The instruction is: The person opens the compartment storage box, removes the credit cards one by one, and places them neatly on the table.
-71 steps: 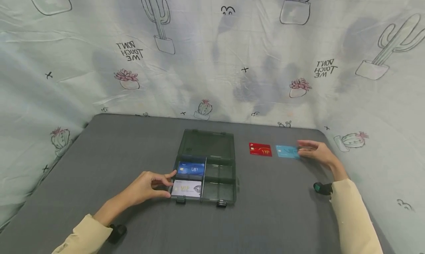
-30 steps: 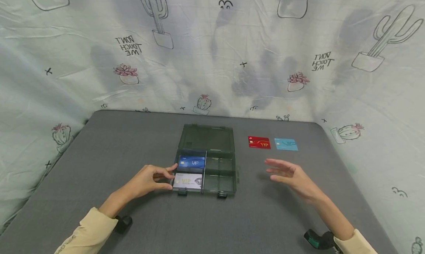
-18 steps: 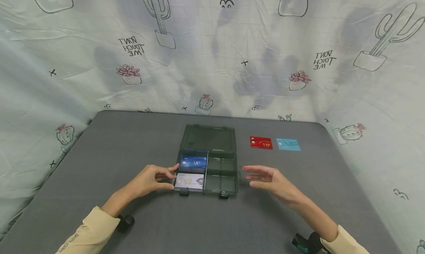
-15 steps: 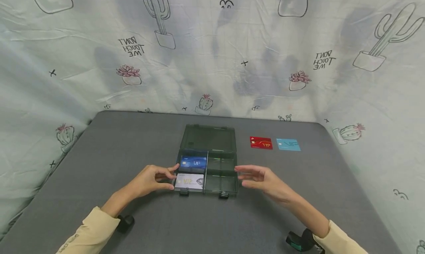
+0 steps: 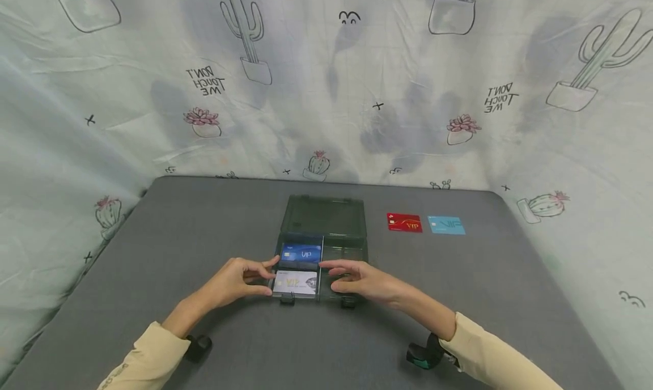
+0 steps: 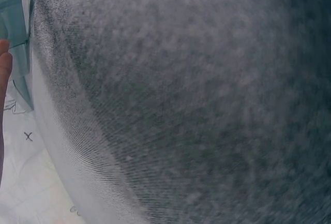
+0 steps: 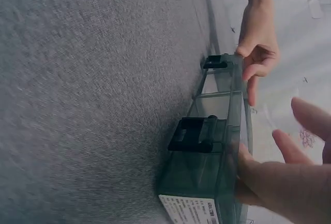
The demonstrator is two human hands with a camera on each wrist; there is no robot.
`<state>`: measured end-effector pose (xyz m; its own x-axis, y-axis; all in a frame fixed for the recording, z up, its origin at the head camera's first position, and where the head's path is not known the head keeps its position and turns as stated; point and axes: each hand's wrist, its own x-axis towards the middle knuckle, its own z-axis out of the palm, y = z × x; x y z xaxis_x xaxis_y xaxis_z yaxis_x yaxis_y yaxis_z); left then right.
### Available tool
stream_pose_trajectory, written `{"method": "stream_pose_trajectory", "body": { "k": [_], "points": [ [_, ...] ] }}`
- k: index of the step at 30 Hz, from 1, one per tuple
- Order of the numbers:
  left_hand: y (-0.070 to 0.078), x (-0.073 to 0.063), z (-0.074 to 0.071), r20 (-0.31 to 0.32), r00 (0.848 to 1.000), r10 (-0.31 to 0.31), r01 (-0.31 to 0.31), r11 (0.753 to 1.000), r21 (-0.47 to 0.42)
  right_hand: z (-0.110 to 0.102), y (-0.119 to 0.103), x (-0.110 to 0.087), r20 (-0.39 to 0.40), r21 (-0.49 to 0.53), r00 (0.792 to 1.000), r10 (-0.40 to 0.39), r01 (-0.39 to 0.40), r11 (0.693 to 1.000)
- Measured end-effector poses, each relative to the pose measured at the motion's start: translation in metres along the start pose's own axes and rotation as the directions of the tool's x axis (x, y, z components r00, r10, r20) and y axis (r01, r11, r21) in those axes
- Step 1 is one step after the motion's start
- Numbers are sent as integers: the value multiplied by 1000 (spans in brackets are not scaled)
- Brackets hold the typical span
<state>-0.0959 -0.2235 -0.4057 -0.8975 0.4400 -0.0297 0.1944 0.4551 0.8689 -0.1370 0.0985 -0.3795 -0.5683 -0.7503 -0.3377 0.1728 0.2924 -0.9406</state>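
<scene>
A dark green clear plastic box lies with its lid folded back on the grey table. In its left compartments lie a blue VIP card and, nearer me, a white VIP card. My left hand touches the box's left side with thumb and fingertips. Over the right-hand compartments hovers my right hand, fingers fairly straight, fingertips near the middle divider; it hides part of those compartments. In the right wrist view, the thumb of this hand is low beside the box's rim; I see no card in it.
A red VIP card and a light blue VIP card lie flat right of the box. Two black latches stick out at the box's front. A patterned cloth hangs behind the table.
My right hand has come from the light blue card leftward to above the box's right compartments. The left hand has stayed at the box's left side, and the cards lie where they were.
</scene>
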Motion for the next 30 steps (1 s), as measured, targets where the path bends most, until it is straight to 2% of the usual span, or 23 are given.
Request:
{"method": "stream_pose_trajectory", "body": {
  "k": [6, 12, 15, 18, 20, 22, 27, 30],
  "points": [
    [-4, -2, 2, 1, 1000, -9, 9, 1000, 7, 14, -2, 18, 40, -111, 998, 55, -50, 993],
    [-4, -2, 3, 6, 1000, -13, 13, 1000, 7, 26, -4, 29, -16, -259, 1000, 23, -27, 966],
    [-5, -3, 2, 3, 1000, -4, 4, 1000, 0, 32, -5, 32, -41, -417, 999, -29, 9, 909],
    [-6, -3, 3, -4, 1000, 1, -1, 1000, 7, 36, -5, 35, -52, -593, 995, -89, 41, 804],
    [-6, -3, 3, -5, 1000, 6, -6, 1000, 10, 38, -6, 37, -58, -669, 993, -106, 40, 742],
    [-6, -2, 3, -3, 1000, 13, -13, 1000, 13, 39, -8, 39, -70, -702, 993, -97, 20, 712],
    [-6, -1, 2, 3, 1000, 19, -19, 1000, 7, 42, -11, 42, -106, -740, 993, -47, -47, 671],
    [-8, -1, 2, 0, 1000, 26, -26, 1000, 11, 46, -16, 44, -110, -773, 994, -6, -81, 629]
  ]
}}
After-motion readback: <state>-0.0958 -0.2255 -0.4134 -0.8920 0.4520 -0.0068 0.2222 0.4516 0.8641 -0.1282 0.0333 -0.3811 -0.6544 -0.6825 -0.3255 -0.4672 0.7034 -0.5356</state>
